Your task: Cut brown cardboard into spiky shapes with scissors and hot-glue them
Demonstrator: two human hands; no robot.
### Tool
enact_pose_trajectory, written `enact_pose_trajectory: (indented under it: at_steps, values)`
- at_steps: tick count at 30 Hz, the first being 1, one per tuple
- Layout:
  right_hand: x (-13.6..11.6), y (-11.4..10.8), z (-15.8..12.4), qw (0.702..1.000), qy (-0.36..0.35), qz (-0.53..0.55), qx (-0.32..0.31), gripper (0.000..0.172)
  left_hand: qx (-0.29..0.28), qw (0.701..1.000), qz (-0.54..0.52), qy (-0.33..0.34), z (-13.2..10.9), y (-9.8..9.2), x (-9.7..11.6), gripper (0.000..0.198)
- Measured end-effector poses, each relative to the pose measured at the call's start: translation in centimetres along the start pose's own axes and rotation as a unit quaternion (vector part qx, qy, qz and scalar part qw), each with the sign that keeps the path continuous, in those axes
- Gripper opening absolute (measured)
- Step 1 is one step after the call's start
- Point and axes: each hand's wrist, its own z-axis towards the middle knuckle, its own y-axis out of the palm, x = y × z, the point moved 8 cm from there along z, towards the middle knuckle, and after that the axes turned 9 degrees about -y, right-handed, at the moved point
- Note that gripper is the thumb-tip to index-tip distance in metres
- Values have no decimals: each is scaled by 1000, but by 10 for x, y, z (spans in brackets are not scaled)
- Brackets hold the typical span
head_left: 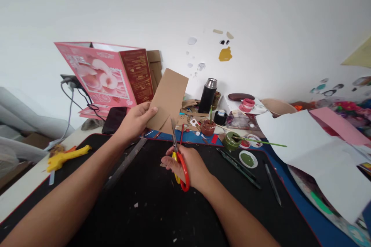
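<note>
A brown piece of cardboard (pixel 170 92) is pinched at its left edge by my left hand (pixel 139 119), which holds it up above the far part of the black mat. A slit runs into the cardboard near its lower edge. My right hand (pixel 188 165) grips a pair of scissors (pixel 183 171) with red and yellow handles. The blades point up and touch or nearly touch the cardboard's lower right corner; I cannot tell how far apart they are.
A black cutting mat (pixel 150 208) covers the table front, with a ruler (pixel 127 162) and a yellow glue gun (pixel 68 156) at left. Behind stand a pink box (pixel 101 77), a black thermos (pixel 208 95) and paint jars (pixel 231 141). White paper (pixel 313 150) lies at right.
</note>
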Motion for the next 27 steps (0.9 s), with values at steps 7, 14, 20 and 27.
enact_pose_trajectory:
  at_steps: [7, 14, 20, 27]
  values:
    - [3, 3, 0, 997, 46, 58, -3, 41, 4, 1000, -4, 0, -3, 3, 2, 33]
    - [6, 0, -1, 998, 45, 50, 13, 43, 4, 1000, -19, -5, -1, 4, -3, 38]
    - [3, -2, -3, 998, 50, 17, 28, 45, 9, 1000, -27, 1, 0, 5, -2, 37]
    - [-4, -4, -3, 997, 49, -30, 43, 40, 15, 998, -53, 7, -1, 8, 1, 31]
